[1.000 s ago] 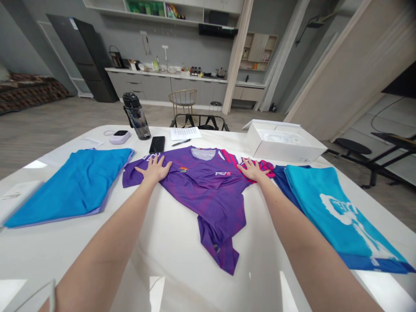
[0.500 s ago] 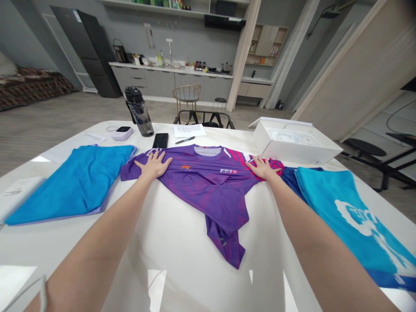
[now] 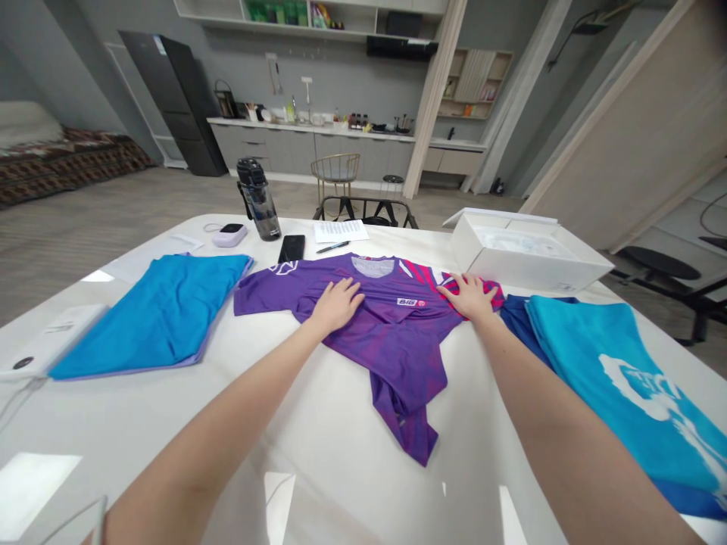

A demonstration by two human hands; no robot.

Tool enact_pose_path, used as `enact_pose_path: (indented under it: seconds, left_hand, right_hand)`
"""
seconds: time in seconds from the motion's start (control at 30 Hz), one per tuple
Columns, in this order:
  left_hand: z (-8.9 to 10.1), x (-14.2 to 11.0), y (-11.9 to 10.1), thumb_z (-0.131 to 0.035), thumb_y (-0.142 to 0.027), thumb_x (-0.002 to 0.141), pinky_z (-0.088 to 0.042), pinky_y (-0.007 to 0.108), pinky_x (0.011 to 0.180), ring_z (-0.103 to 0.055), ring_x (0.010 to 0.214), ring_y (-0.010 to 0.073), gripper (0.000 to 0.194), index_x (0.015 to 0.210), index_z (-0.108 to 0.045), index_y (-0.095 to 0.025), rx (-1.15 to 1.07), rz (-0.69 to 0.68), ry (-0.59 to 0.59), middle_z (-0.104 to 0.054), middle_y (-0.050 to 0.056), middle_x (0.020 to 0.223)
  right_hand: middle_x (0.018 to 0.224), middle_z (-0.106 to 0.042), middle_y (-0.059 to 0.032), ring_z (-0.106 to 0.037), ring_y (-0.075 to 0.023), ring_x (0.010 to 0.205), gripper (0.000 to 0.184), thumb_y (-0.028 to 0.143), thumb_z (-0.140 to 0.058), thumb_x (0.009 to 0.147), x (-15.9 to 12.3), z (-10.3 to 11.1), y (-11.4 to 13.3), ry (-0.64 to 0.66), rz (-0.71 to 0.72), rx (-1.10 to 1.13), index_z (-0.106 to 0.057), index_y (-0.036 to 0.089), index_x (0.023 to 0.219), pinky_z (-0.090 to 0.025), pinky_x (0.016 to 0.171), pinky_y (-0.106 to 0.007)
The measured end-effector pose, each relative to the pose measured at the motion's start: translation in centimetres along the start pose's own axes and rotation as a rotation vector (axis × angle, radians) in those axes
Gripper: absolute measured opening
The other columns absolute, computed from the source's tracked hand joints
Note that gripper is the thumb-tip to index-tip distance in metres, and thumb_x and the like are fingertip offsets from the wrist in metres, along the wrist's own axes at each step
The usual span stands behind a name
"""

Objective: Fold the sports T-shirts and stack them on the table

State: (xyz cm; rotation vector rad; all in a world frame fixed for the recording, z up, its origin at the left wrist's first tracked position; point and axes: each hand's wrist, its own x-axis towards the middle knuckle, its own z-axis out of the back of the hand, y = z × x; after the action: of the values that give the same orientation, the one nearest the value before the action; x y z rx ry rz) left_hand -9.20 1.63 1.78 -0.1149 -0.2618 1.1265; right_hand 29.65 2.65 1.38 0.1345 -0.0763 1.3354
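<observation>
"Change at your left hand (image 3: 339, 304)?"

"It has left the purple sleeve (image 3: 261, 294) for the chest of the shirt (image 3: 400, 341), fingers outstretched; work seems to shift inward."

"Your right hand (image 3: 469, 297)?"

"Flat on the striped sleeve (image 3: 497, 295). Neither grips; the shirt lies on the table (image 3: 323, 424)."

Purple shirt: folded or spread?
Partly spread. The purple shirt has its sleeves out to both sides, but its lower part is bunched narrow. Left hand and right hand rest on it.
</observation>
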Motion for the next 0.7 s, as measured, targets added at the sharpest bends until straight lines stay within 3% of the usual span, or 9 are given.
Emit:
enact_pose_path:
  seconds: [0.13, 0.23, 0.37, 0.5, 0.6, 0.7]
  left_hand:
    - [-2.2, -0.2, -3.2, -0.018, -0.069, 0.098, -0.012, 0.054, 0.126, -0.023, 0.154, 0.0273, 0.072, 0.155, -0.041, -0.032, -0.028, 0.039, 0.071, -0.03, 0.003, 0.165]
    - [-2.6, -0.3, -3.3, -0.017, -0.071, 0.097, -0.009, 0.055, 0.126, -0.019, 0.156, 0.0265, 0.075, 0.158, -0.036, -0.032, -0.02, 0.049, 0.055, -0.027, 0.003, 0.167]
    - [-2.3, -0.2, -3.1, -0.018, -0.069, 0.097, -0.008, 0.054, 0.126, -0.017, 0.156, 0.0252, 0.073, 0.158, -0.035, -0.032, -0.007, 0.056, 0.07, -0.024, 0.002, 0.167]
    - [-2.1, -0.3, -3.4, -0.019, -0.067, 0.098, -0.009, 0.055, 0.126, -0.018, 0.156, 0.0258, 0.072, 0.159, -0.034, -0.03, -0.001, 0.053, 0.075, -0.025, 0.004, 0.167]
    - [-2.1, -0.4, -3.6, -0.021, -0.064, 0.1, -0.011, 0.057, 0.125, -0.021, 0.154, 0.027, 0.07, 0.157, -0.037, -0.027, 0.002, 0.05, 0.05, -0.029, 0.006, 0.166]
    - [-2.0, -0.7, -3.9, -0.027, -0.057, 0.102, -0.013, 0.055, 0.125, -0.028, 0.152, 0.0269, 0.062, 0.152, -0.046, -0.025, 0.038, 0.028, -0.021, -0.036, 0.008, 0.163]
  right_hand:
    - [0.138, -0.055, -0.0183, -0.043, -0.0385, 0.13, 0.071, 0.076, -0.036, 0.092, -0.4, 0.6, 0.2, -0.042, 0.02, -0.011, -0.059, 0.024, 0.136, -0.029, 0.106, -0.065]
    - [0.13, -0.061, -0.0172, -0.048, -0.0364, 0.125, 0.063, 0.069, -0.034, 0.097, -0.7, 1.0, 0.5, -0.017, 0.052, 0.004, -0.064, 0.022, 0.126, -0.031, 0.105, -0.06]
    - [0.136, -0.059, -0.0161, -0.049, -0.0356, 0.126, 0.056, 0.058, -0.029, 0.102, -2.7, 2.0, 1.7, -0.033, 0.004, 0.047, -0.059, 0.023, 0.132, -0.03, 0.106, -0.06]
    - [0.138, -0.058, -0.0148, -0.048, -0.0341, 0.127, 0.051, 0.053, -0.032, 0.103, -7.7, 3.0, 4.4, -0.097, 0.064, 0.127, -0.059, 0.022, 0.134, -0.026, 0.111, -0.057]
    - [0.132, -0.06, -0.0136, -0.05, -0.0331, 0.122, 0.047, 0.056, -0.041, 0.1, -12.6, 3.4, 6.7, -0.065, 0.204, 0.19, -0.066, 0.023, 0.123, -0.034, 0.105, -0.051]
    - [0.128, -0.06, -0.0132, -0.052, -0.0323, 0.118, 0.05, 0.062, -0.046, 0.097, -16.7, 3.3, 8.4, -0.009, 0.188, 0.232, -0.065, 0.025, 0.124, -0.038, 0.099, -0.049]
